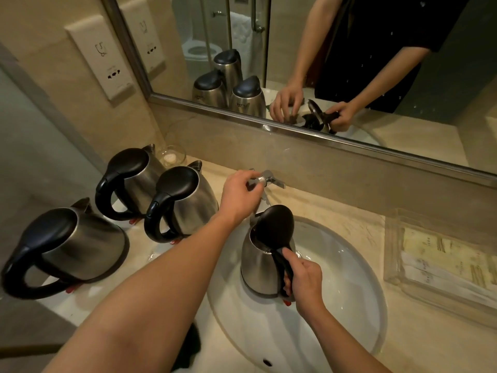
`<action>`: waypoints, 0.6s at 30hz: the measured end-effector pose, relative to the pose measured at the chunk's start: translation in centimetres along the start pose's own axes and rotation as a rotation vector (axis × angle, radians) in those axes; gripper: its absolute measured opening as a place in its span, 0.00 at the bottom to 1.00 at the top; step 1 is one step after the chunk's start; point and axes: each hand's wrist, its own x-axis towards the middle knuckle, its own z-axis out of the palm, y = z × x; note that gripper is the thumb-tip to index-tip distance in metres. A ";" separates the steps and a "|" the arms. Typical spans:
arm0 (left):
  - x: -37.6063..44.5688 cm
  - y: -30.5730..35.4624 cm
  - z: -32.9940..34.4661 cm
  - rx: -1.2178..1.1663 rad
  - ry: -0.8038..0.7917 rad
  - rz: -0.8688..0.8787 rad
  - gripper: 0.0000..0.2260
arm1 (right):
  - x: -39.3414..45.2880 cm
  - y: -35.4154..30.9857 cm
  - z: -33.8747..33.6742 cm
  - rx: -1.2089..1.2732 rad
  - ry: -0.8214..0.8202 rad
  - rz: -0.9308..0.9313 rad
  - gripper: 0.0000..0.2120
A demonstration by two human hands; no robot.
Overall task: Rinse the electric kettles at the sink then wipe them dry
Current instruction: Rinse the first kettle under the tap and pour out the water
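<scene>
My right hand (305,281) grips the black handle of a steel kettle (259,267), held upright over the white sink basin (349,292) with its black lid tipped open. My left hand (240,196) reaches over to the chrome tap (265,180) at the back of the sink, fingers curled round its knob. Three more steel kettles with black lids shut stand on the counter at the left: one at the front (78,246), one in the middle (185,203) and one at the back (134,179).
A mirror (349,63) runs along the back wall above a stone ledge. A clear tray (441,267) of paper sachets sits on the counter at the right. A small glass dish (172,157) stands behind the kettles. A dark cloth (188,348) lies at the counter's front edge.
</scene>
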 end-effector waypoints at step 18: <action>-11.9 -7.6 6.8 -0.608 -0.111 -0.715 0.24 | -0.5 0.0 -0.2 -0.005 -0.001 -0.002 0.24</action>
